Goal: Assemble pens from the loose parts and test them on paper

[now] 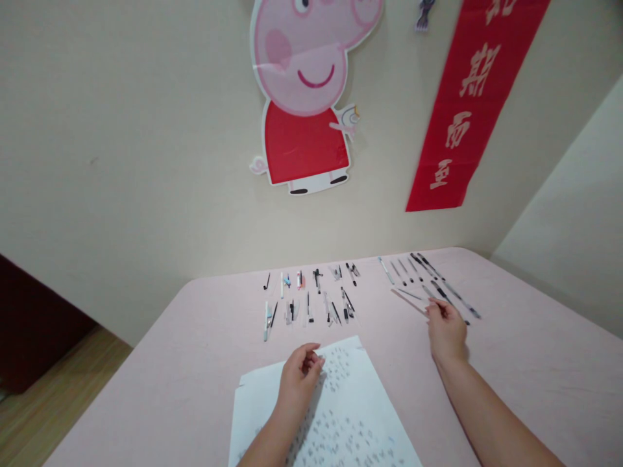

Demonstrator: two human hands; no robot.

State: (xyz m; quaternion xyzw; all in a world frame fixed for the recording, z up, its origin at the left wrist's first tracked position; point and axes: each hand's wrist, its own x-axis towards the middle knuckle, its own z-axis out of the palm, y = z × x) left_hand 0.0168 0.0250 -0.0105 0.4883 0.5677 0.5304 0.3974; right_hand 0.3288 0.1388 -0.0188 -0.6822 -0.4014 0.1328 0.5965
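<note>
Right hand (445, 332) is out at the far right, fingertips pinched on a thin pen (407, 298) at the near end of the long-pen row (428, 272). The pink tabletop (195, 350) lies beneath it all. Close in is the white sheet (360, 402), already peppered with small marks, its left margin bare. Left hand (298, 376) rests on it, loosely curled, holding nothing. Short pen parts (311, 301) lie in two rows, untouched.

Pen parts (308, 310) too small, indistinct

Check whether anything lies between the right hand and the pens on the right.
Nothing visible does: the right hand is at the near end of the pens, fingertips touching one.
</note>
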